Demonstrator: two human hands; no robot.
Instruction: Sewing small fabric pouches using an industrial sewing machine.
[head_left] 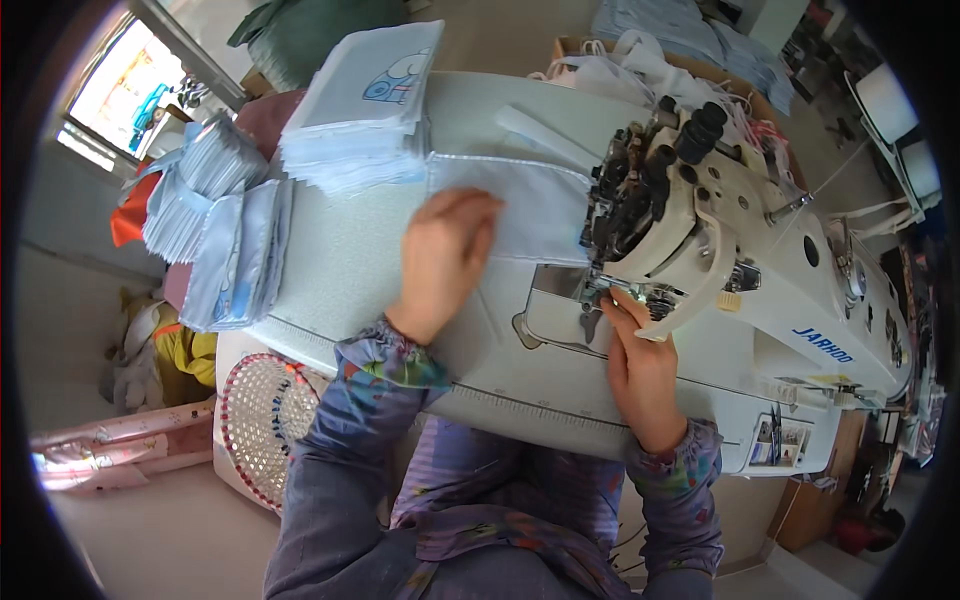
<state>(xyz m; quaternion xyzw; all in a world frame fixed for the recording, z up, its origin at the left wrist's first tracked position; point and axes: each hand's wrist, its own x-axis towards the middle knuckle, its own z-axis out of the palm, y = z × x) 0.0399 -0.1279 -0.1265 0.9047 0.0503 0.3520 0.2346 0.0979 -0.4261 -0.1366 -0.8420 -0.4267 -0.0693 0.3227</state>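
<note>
A light blue cloth piece (pixel 535 200) with a stitched edge lies flat on the machine table, its right side running under the head of a white sewing machine (pixel 790 280). My left hand (pixel 447 255) is at the cloth's left edge, its fingers curled in and their tips hidden from view. At the needle area, my right hand (pixel 642 370) reaches in with fingers drawn together beside the metal presser parts (pixel 592 290). Whatever its fingertips hold there is too small and hidden to make out.
A stack of printed light blue cloths (pixel 365 110) stands at the back left, with tied bundles (pixel 205 190) beside it. A white woven basket (pixel 262 430) sits below the table's left end. Behind the machine is a carton of white fabric (pixel 640 65). A white strip (pixel 548 135) lies nearby.
</note>
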